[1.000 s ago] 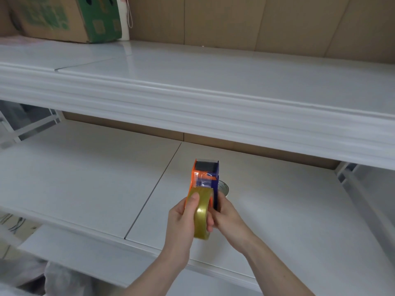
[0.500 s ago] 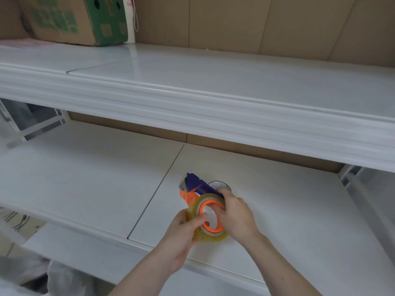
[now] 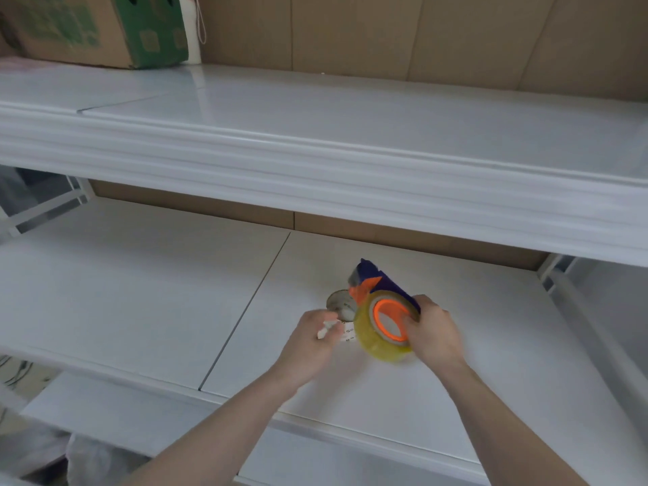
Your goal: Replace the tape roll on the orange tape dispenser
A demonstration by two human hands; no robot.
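Note:
The orange and purple tape dispenser (image 3: 371, 280) lies on its side just above the lower white shelf (image 3: 140, 296). A yellowish clear tape roll (image 3: 373, 340) sits on its orange hub. My right hand (image 3: 433, 333) grips the dispenser and roll from the right. My left hand (image 3: 310, 340) pinches the roll's white tape end (image 3: 345, 333) and holds it pulled out to the left of the roll. A small used tape core (image 3: 340, 303) lies on the shelf just behind the hands.
The upper white shelf (image 3: 350, 152) overhangs the work area. A brown and green cardboard box (image 3: 98, 29) stands on it at the far left. White shelf frame bars run at the far left and right. Plastic bags lie below at the lower left.
The dispenser has shifted right and tilted further onto its side. My left hand came off the roll's rim and now pulls the tape end out to the left.

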